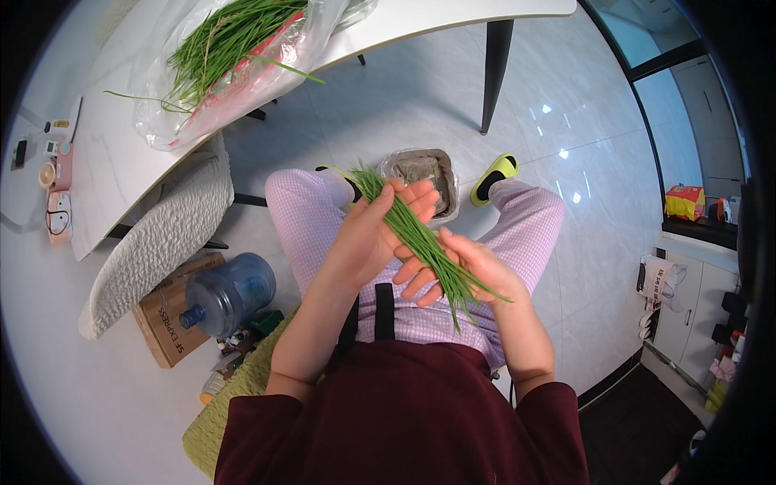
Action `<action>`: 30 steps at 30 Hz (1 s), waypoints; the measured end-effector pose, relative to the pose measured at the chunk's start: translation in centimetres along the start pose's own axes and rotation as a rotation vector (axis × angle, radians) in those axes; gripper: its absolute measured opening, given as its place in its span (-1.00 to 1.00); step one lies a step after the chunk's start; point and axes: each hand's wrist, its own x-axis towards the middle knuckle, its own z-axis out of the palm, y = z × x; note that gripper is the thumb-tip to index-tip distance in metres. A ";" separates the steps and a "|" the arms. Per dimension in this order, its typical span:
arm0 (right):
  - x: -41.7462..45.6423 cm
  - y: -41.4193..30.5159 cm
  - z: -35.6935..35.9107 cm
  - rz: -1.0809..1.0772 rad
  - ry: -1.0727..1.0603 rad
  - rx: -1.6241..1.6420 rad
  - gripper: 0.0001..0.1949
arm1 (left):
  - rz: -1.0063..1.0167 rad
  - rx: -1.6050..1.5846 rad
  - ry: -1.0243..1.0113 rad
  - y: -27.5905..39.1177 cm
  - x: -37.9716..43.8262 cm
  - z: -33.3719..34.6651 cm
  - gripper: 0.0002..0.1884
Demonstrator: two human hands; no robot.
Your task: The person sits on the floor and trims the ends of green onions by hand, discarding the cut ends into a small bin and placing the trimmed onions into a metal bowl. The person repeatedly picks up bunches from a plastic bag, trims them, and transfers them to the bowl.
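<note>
A loose bunch of long green chives [418, 233] lies slantwise across both my hands, above my lap. My left hand [373, 230] holds its upper part, the thumb over the stalks and the fingers spread beneath. Farther down, my right hand [479, 264] supports the bunch with palm up and fingers under it; a few blades stick out past the wrist. Beyond the hands, a lined waste bin [450, 176] stands on the floor between my feet, partly hidden by my left fingers. More chives [227, 51] spill from a clear plastic bag [154, 121] on the table.
The white marble-look table [97, 176] spans the upper left, with a black leg [497, 73]. A white textured chair [163, 224], a cardboard box [163, 321] and a blue water jug [233, 297] stand to my left. A green cushioned seat [218, 418] is beside me.
</note>
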 end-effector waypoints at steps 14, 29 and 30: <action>-0.5 -0.1 -0.8 0.012 -0.132 0.101 -0.18 | 0.111 -0.103 0.154 2.0 0.4 -2.6 -0.80; -0.6 0.1 -1.4 0.047 -0.096 0.029 -0.47 | 0.246 -0.127 0.081 5.1 -0.4 -4.6 -0.82; -0.6 0.1 -1.4 0.050 -0.075 -0.020 -0.50 | 0.249 -0.126 0.093 5.2 -0.5 -4.5 -0.82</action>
